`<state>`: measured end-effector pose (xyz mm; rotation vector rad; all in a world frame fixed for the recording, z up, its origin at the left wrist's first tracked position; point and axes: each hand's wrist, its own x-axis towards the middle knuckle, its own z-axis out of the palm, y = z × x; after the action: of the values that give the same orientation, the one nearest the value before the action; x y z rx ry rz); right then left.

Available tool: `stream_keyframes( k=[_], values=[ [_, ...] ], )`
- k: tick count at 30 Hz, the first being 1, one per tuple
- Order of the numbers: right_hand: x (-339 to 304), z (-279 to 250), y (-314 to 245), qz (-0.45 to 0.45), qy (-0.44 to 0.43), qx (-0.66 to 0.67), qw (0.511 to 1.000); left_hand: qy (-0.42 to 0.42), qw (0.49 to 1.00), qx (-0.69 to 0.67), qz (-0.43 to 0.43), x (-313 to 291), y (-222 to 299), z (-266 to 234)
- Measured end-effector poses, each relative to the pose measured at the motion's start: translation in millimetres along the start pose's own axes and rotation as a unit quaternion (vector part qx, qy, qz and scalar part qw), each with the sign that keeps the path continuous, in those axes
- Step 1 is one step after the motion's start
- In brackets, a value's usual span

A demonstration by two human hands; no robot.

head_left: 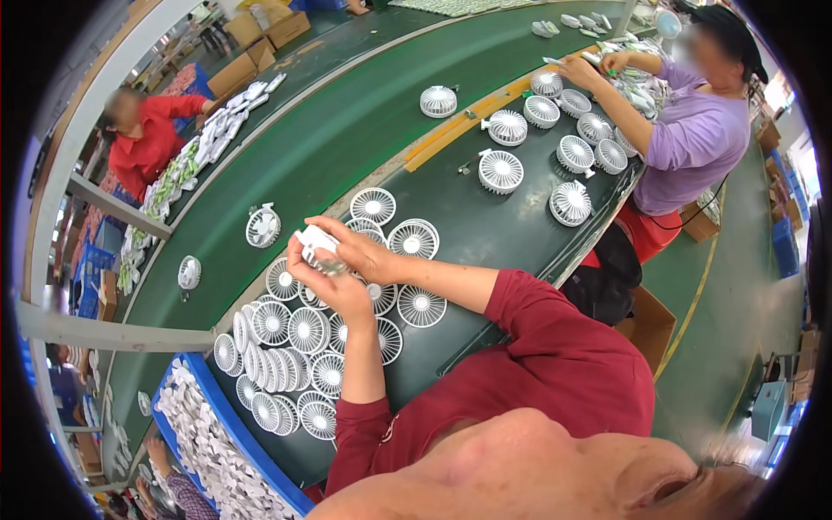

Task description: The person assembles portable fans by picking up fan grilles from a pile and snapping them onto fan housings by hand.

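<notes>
We see two hands held up close together over a dark table. The left hand and the right hand both close around one small white part, so the fingers hide most of it and we cannot tell just what it is. Only its top corner sticks out above the left hand. Under the hands lie many white fan grilles, round and flat, some stacked on edge so they cover each other. We cannot count them, since the arms in dark red sleeves hide a few. Past the table runs a green belt with one small fan standing on it and another fan farther up. At the lower left a blue bin holds lots of small white pieces, too tiny to make out, and the edge cuts the bin off. On the right, a person in a purple top reaches to more fans on the same table. On the left, a person in a red top sits by a pile of white and green bits, blurry and bent by the picture's edge. The bottom is filled by something big and blurry close to the camera.
</notes>
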<state>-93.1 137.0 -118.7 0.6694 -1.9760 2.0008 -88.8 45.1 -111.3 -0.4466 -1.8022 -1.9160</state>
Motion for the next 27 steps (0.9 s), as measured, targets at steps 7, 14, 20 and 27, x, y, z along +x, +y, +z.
stream_keyframes(
  k=[7,14,20,27],
  values=[
    [7.6,9.0,28.8,0.032,0.067,0.15,0.986,-0.004,0.996,0.057,0.063,9.0,-15.7,3.4],
    [67.1,-95.2,57.0,0.005,0.19,-0.209,0.959,-0.123,0.983,0.121,0.062,92.6,-78.2,-7.3],
    [49.9,-196.0,94.4,0.009,0.25,-0.575,0.779,-0.091,0.922,0.374,0.047,179.8,-165.5,-53.8],
    [-0.1,-137.0,56.2,0.034,-0.148,-0.403,0.902,-0.202,0.83,0.512,-0.087,202.7,-227.0,-74.5]
  ],
)
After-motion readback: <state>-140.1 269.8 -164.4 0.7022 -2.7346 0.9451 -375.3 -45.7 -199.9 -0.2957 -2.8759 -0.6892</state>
